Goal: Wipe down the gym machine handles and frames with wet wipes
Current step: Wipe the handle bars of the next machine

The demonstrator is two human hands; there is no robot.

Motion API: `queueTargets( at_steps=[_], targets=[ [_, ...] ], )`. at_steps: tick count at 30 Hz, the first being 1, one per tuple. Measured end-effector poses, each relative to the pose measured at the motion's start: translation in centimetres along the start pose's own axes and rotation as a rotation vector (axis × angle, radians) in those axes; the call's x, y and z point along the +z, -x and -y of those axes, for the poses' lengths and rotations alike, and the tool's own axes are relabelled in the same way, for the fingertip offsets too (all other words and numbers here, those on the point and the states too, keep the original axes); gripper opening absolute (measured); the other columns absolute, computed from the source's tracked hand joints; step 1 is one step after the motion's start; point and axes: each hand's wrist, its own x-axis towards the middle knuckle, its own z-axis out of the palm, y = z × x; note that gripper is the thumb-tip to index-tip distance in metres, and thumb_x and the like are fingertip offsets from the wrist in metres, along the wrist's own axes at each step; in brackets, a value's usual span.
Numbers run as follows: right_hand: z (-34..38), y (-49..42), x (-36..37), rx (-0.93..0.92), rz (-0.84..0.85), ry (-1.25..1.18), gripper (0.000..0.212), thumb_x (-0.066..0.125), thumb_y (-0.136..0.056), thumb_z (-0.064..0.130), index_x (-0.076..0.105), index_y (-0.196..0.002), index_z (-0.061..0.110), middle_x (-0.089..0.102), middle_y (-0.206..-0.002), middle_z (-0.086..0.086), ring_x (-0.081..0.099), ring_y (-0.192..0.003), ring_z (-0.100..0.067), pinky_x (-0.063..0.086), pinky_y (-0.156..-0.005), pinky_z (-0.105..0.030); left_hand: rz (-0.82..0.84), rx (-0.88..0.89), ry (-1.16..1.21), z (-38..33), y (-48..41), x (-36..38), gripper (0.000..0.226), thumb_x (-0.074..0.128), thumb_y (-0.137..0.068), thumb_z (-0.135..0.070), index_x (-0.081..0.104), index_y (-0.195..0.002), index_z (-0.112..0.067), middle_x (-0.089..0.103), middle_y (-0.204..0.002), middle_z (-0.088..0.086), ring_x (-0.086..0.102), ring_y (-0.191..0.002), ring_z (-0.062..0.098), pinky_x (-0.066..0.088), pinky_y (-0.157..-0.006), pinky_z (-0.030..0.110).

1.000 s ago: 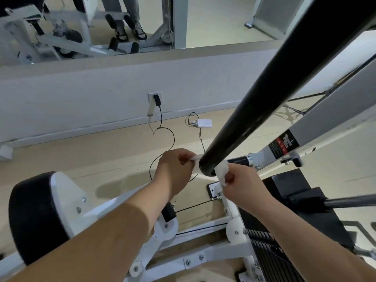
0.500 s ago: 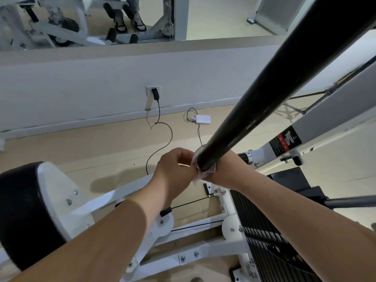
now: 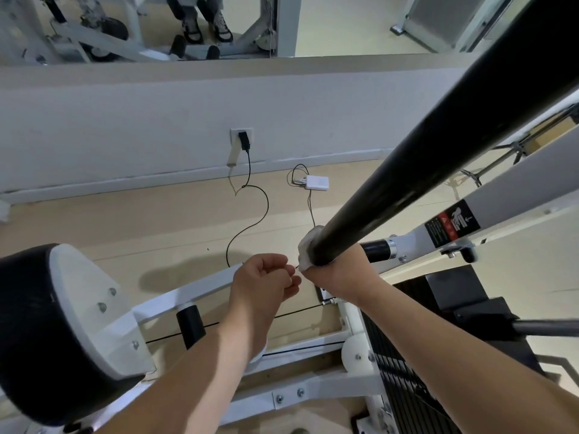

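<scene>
wipe [image 3: 305, 250]: white, centre of frame, wrapped over lower end of black bar [image 3: 438, 126]
right hand [image 3: 340, 272]: clenched round bar end with wipe pinned under fingers, just right of centre
left hand [image 3: 264, 285]: just left of wipe, fingers loosely curled, nothing clearly held; may touch wipe edge at fingertips, cannot tell
bar: runs from centre up to upper right corner; only lower tip covered by wipe
progress: early, by the look; wipe sits at bar tip, whole length above not under it
left to do: rest of bar, white frame [image 3: 517, 195] at right, lower frame rails [image 3: 194, 289] lower centre, pad [image 3: 28, 333] at lower left maybe
done so far: nothing provable; no wet streaks or shine readable on any part
</scene>
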Motion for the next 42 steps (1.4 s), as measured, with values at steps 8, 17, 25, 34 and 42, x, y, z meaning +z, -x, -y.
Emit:
queueTargets(
  at_steps=[8,17,25,34,42],
  targets=[
    [2.2,1.4,1.6,0.165,-0.294,-0.472,0.022,0.071,-0.087,0.002,0.061,-0.084,0.021,0.064,-0.067,0.012,0.066,-0.069,-0.005,0.053,-0.065,-0.018,0.073,0.108,-0.167,-0.3,0.9,0.7,0.036,0.057,-0.087,0.008,0.071,-0.107,-0.019,0.076,-0.106,0.002,0.075,-0.093,0.015,0.064,-0.081,0.034],
    [1.7,3.9,-2.0,0.080,0.018,-0.444,0.040,0.071,-0.091,-0.002,0.062,-0.121,0.023,0.072,-0.106,0.007,0.067,-0.110,-0.009,0.057,-0.097,-0.035,0.200,0.586,-0.640,-1.2,0.5,1.9,0.041,0.064,-0.088,-0.001,0.067,-0.103,-0.039,0.070,-0.093,-0.010,0.065,-0.085,0.011,0.051,-0.069,0.023],
    [1.4,5.6,-3.8,0.203,-0.223,-0.404,0.019,0.067,-0.098,0.011,0.079,-0.106,0.023,0.078,-0.097,0.006,0.072,-0.098,-0.012,0.059,-0.093,-0.038,0.126,0.582,-0.987,-2.7,0.0,0.9,0.026,0.053,-0.092,-0.011,0.071,-0.095,-0.030,0.067,-0.077,-0.008,0.061,-0.078,0.018,0.052,-0.069,0.034],
    [2.9,4.2,-4.2,0.463,-0.123,-0.760,0.024,0.071,-0.096,0.025,0.077,-0.103,0.003,0.079,-0.097,-0.015,0.076,-0.099,-0.030,0.061,-0.089,-0.037,0.080,0.440,-0.791,-3.3,1.7,1.3,0.025,0.054,-0.094,-0.010,0.071,-0.092,-0.028,0.073,-0.080,-0.008,0.066,-0.075,0.011,0.054,-0.069,0.028],
    [2.9,3.8,-4.6,0.553,-0.056,-0.815,0.020,0.065,-0.100,0.012,0.081,-0.091,0.003,0.073,-0.086,-0.016,0.065,-0.084,-0.026,0.056,-0.079,-0.035,0.034,0.442,-0.784,-3.6,2.4,1.8,0.025,0.051,-0.095,-0.009,0.068,-0.094,-0.026,0.071,-0.082,-0.005,0.065,-0.079,0.016,0.057,-0.074,0.036]
  ],
)
